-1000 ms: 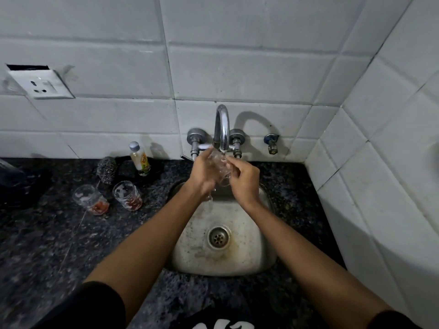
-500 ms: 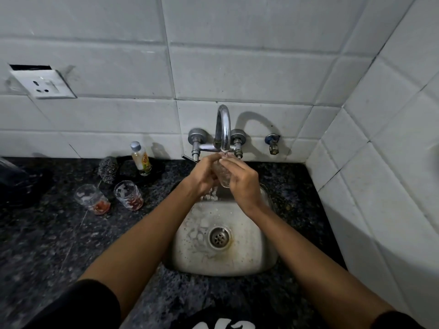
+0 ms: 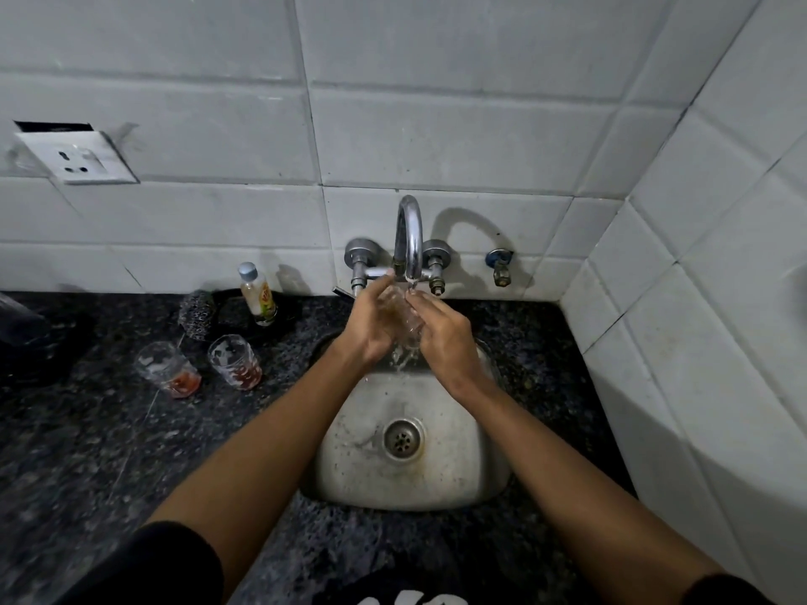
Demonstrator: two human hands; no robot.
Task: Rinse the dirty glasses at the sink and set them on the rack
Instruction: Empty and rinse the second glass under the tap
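Note:
A clear glass [image 3: 404,318] sits between my two hands right under the spout of the chrome tap [image 3: 408,238], and water runs over it into the steel sink [image 3: 436,478]. My left hand [image 3: 371,327] wraps it from the left, my right hand [image 3: 441,334] from the right, so most of the glass is hidden. Two dirty glasses with red dregs stand on the dark counter left of the sink: one further left [image 3: 168,369], one nearer the sink [image 3: 236,362]. No rack is in view.
A small bottle [image 3: 257,294] and a metal scrubber [image 3: 196,314] stand by the back wall. A dark object [image 3: 26,338] lies at the far left. A wall socket [image 3: 76,157] is above it. A white tiled wall [image 3: 698,299] closes the right side.
The glass and both hands have stayed under the tap, shifting slightly as they turn it. Water now splashes down below the glass into the sink.

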